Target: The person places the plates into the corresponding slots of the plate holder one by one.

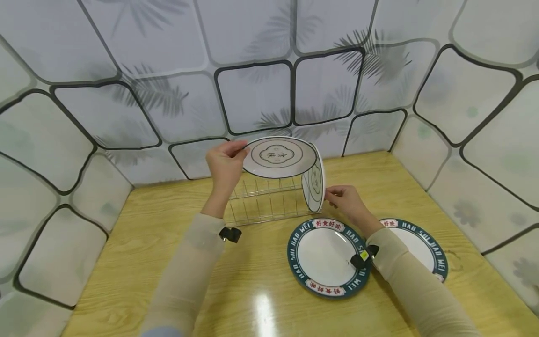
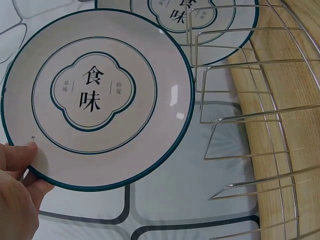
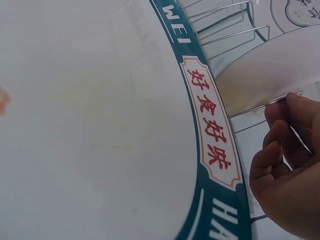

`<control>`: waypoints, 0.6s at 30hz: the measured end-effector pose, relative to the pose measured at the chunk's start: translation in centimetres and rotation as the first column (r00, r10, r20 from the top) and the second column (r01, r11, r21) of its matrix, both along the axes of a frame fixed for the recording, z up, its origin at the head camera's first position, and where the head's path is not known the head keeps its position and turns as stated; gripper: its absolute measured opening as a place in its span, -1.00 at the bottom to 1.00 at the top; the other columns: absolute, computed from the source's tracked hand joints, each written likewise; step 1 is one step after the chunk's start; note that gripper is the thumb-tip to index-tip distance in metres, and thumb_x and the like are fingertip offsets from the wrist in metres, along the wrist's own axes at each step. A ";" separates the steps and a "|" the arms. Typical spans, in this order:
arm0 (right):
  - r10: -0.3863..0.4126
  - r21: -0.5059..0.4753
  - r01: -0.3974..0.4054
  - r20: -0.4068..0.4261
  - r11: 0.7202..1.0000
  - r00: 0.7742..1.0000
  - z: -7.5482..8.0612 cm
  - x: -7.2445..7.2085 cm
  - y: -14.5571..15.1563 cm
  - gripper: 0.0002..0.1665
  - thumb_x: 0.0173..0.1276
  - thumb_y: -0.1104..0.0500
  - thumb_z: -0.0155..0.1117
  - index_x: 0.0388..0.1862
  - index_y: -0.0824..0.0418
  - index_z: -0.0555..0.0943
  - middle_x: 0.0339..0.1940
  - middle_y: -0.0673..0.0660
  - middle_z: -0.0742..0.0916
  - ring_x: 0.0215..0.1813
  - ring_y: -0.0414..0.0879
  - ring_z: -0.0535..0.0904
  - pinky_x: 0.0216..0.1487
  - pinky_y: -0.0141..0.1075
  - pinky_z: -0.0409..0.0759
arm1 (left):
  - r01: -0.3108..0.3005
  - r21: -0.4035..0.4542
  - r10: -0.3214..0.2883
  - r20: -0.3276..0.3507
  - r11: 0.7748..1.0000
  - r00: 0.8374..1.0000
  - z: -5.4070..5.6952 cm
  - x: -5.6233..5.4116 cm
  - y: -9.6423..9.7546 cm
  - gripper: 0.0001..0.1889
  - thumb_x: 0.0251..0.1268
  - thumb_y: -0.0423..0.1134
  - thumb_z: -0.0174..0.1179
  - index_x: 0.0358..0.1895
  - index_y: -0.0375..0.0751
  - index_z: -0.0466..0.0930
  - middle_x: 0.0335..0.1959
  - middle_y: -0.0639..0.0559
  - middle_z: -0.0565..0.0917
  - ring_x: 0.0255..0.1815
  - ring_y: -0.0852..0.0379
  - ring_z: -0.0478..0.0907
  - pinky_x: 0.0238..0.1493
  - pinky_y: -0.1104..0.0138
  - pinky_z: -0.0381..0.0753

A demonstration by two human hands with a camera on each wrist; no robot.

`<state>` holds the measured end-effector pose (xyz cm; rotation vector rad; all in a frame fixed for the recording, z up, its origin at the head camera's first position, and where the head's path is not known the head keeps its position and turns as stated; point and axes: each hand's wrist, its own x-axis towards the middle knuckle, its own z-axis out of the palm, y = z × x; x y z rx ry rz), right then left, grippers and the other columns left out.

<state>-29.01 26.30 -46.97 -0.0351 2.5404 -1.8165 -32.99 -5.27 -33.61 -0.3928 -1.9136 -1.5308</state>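
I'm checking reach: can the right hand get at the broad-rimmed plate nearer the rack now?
Probably not yet: the right hand pinches the upright plate. Once free, likely yes; the broad-rimmed plate lies close by, nothing set on it.

In our left hand we grip a pale plate with a dark-green rim and black characters, its printed face toward us above the wire rack; a matching plate stands steeply at the rack's right end, our right hand pinching its edge.
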 end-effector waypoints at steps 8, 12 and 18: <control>0.001 -0.001 -0.001 -0.001 1.000 1.000 -0.2 0.0 0.1 -0.70 0.50 0.16 0.21 0.05 0.32 0.68 -0.13 0.17 0.71 -0.18 0.04 0.50 -0.19 -0.34 0.58 | 0.043 -0.026 -0.044 -0.065 0.999 0.997 -0.2 -0.3 0.9 -0.93 0.10 -0.53 0.41 -0.34 -0.36 0.79 -0.37 -0.13 0.77 -0.42 0.07 0.68 -0.35 0.46 0.65; 0.005 -0.010 -0.005 -0.002 1.000 1.000 -0.2 0.1 0.0 -0.69 0.51 0.16 0.19 0.06 0.34 0.68 -0.13 0.17 0.72 -0.19 0.04 0.50 -0.19 -0.35 0.57 | 0.064 -0.010 -0.064 -0.068 0.998 0.996 -0.4 -0.6 1.1 -0.93 0.06 -0.55 0.42 -0.37 -0.38 0.79 -0.39 -0.13 0.76 -0.45 0.03 0.68 -0.39 0.51 0.61; 0.014 -0.004 -0.014 -0.015 1.000 1.000 -0.3 0.0 0.1 -0.68 0.52 0.16 0.18 0.06 0.36 0.68 -0.13 0.18 0.72 -0.18 0.05 0.50 -0.19 -0.36 0.56 | 0.111 -0.001 -0.111 -0.055 0.994 0.992 0.1 -0.2 1.5 -0.92 0.04 -0.61 0.40 -0.37 -0.46 0.76 -0.35 -0.27 0.74 -0.34 -0.12 0.66 -0.29 0.46 0.63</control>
